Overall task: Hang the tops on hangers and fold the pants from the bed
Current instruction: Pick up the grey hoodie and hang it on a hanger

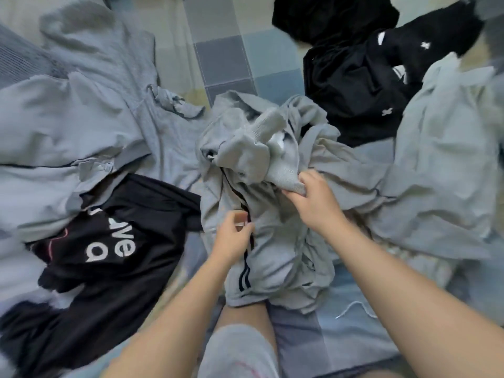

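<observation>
The bed, covered in a sheet checked in blue, grey and cream, fills the whole view, and clothes lie over most of it. Bare sheet shows only as a strip running up the top middle and as a patch at the lower right, beside the person's right forearm. Where the mattress ends cannot be told. A broad spread of pale grey garments takes the left side, and another crumpled grey garment takes the right, touching the middle heap. A black garment with small white marks lies bunched at the upper right. A black T-shirt with white lettering lies at the lower left, its edge just beside the left forearm. In the middle, directly ahead of the person's bare knee, sits the heap of grey striped pants. It is soft jersey, heavily wrinkled, with paired dark stripes down a seam. The right hand grips a ribbed cuff at the top of this heap, fingers curled round the knit. The left hand pinches the striped seam lower down between thumb and fingertips. A thin white drawstring lies loose on the bare sheet at the lower right.
</observation>
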Demonstrator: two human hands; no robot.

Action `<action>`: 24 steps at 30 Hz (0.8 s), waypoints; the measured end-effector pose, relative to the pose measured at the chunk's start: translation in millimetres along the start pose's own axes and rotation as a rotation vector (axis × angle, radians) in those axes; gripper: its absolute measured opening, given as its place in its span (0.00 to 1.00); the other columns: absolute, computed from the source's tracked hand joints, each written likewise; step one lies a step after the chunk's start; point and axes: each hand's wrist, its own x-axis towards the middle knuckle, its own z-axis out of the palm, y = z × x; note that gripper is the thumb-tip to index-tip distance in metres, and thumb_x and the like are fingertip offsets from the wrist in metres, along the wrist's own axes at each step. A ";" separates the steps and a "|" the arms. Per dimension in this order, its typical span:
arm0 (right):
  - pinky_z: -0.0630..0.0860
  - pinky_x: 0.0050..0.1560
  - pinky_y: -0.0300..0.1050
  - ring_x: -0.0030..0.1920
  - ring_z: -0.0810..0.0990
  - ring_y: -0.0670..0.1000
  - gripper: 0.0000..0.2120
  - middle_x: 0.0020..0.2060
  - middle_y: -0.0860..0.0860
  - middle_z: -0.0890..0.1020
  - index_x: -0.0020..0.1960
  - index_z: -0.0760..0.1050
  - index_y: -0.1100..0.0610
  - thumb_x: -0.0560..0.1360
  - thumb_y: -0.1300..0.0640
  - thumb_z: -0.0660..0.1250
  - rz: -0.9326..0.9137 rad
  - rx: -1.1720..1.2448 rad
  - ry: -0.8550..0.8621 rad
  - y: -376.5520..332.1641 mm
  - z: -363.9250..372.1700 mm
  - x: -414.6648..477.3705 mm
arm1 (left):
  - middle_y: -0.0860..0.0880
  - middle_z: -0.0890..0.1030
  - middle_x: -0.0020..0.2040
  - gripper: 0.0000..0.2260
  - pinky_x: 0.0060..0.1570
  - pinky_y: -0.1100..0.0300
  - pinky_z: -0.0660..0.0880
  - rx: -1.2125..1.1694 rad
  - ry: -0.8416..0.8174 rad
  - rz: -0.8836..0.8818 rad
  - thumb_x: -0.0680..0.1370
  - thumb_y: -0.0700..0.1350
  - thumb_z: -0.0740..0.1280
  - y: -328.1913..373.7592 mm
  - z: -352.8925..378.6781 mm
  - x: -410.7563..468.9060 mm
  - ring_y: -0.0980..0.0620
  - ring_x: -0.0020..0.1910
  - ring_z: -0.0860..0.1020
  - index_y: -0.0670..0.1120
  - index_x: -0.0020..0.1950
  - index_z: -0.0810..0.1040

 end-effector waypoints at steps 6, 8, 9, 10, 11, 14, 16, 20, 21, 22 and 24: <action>0.69 0.50 0.57 0.49 0.75 0.61 0.14 0.41 0.51 0.71 0.40 0.68 0.58 0.75 0.57 0.73 -0.011 -0.036 0.069 -6.6 -51.0 -116.3 | 0.51 0.82 0.55 0.08 0.48 0.59 0.76 -0.384 -0.014 0.026 0.80 0.50 0.68 67.7 25.4 -134.7 0.53 0.53 0.82 0.52 0.57 0.75; 0.67 0.45 0.53 0.46 0.74 0.60 0.13 0.39 0.52 0.72 0.40 0.70 0.63 0.75 0.58 0.73 -0.027 -0.012 0.100 -3.6 -63.6 -150.3 | 0.51 0.82 0.57 0.12 0.48 0.57 0.77 -0.444 -0.032 -0.016 0.80 0.54 0.68 94.3 27.8 -156.6 0.52 0.53 0.82 0.49 0.59 0.75; 0.64 0.42 0.51 0.43 0.73 0.58 0.14 0.38 0.52 0.73 0.40 0.71 0.64 0.75 0.58 0.73 -0.046 0.008 0.110 -0.9 -68.3 -166.5 | 0.51 0.82 0.56 0.14 0.47 0.57 0.76 -0.435 -0.040 -0.019 0.79 0.56 0.68 106.3 30.0 -165.5 0.52 0.53 0.82 0.48 0.59 0.75; 0.61 0.40 0.48 0.40 0.70 0.54 0.14 0.37 0.51 0.73 0.40 0.70 0.64 0.74 0.58 0.73 -0.067 0.029 0.117 2.7 -72.8 -182.5 | 0.51 0.82 0.54 0.15 0.46 0.57 0.76 -0.401 -0.052 -0.012 0.78 0.57 0.69 116.3 33.7 -174.3 0.52 0.52 0.82 0.48 0.57 0.76; 0.59 0.37 0.45 0.38 0.67 0.51 0.14 0.35 0.50 0.72 0.39 0.70 0.63 0.74 0.59 0.73 -0.094 0.046 0.125 7.0 -77.1 -197.9 | 0.52 0.83 0.51 0.16 0.46 0.57 0.77 -0.363 -0.077 -0.004 0.77 0.59 0.70 124.5 40.1 -183.3 0.53 0.50 0.82 0.47 0.55 0.77; 0.62 0.35 0.36 0.36 0.64 0.46 0.13 0.32 0.45 0.70 0.38 0.68 0.59 0.75 0.60 0.72 -0.166 0.084 0.134 24.4 -89.1 -236.6 | 0.48 0.86 0.50 0.18 0.44 0.58 0.79 -0.343 -0.191 -0.034 0.75 0.57 0.74 137.5 70.1 -209.6 0.52 0.47 0.85 0.44 0.57 0.80; 0.62 0.35 0.35 0.37 0.65 0.45 0.13 0.32 0.43 0.70 0.38 0.68 0.54 0.75 0.60 0.72 -0.206 0.116 0.140 41.4 -99.1 -261.1 | 0.41 0.86 0.53 0.16 0.40 0.60 0.79 -0.348 -0.199 -0.042 0.75 0.48 0.75 137.7 97.1 -230.4 0.48 0.47 0.85 0.40 0.59 0.80; 0.66 0.34 0.34 0.35 0.71 0.41 0.18 0.33 0.39 0.75 0.35 0.64 0.47 0.74 0.59 0.71 -0.227 0.249 0.071 85.9 -126.1 -314.0 | 0.36 0.84 0.51 0.09 0.35 0.61 0.79 -0.399 -0.076 -0.035 0.75 0.34 0.72 126.0 151.5 -279.6 0.46 0.43 0.85 0.36 0.55 0.81; 0.66 0.35 0.36 0.34 0.71 0.42 0.18 0.32 0.38 0.75 0.35 0.64 0.47 0.74 0.59 0.71 -0.213 0.276 0.046 95.4 -135.6 -327.8 | 0.36 0.84 0.52 0.09 0.37 0.60 0.80 -0.452 -0.072 -0.040 0.75 0.32 0.71 124.7 163.5 -293.0 0.45 0.44 0.85 0.37 0.55 0.80; 0.66 0.35 0.37 0.34 0.70 0.43 0.16 0.32 0.39 0.75 0.36 0.66 0.48 0.74 0.59 0.71 -0.202 0.298 0.022 103.1 -146.5 -341.7 | 0.36 0.84 0.52 0.10 0.38 0.58 0.81 -0.515 -0.070 -0.052 0.76 0.31 0.70 124.8 173.9 -307.0 0.45 0.45 0.85 0.38 0.57 0.80; 0.69 0.39 0.43 0.36 0.72 0.46 0.10 0.34 0.44 0.76 0.41 0.71 0.52 0.74 0.60 0.71 -0.197 0.321 -0.027 112.1 -170.6 -369.6 | 0.38 0.84 0.53 0.13 0.40 0.57 0.82 -0.648 -0.046 -0.087 0.77 0.30 0.68 128.6 189.4 -337.6 0.46 0.45 0.85 0.39 0.60 0.78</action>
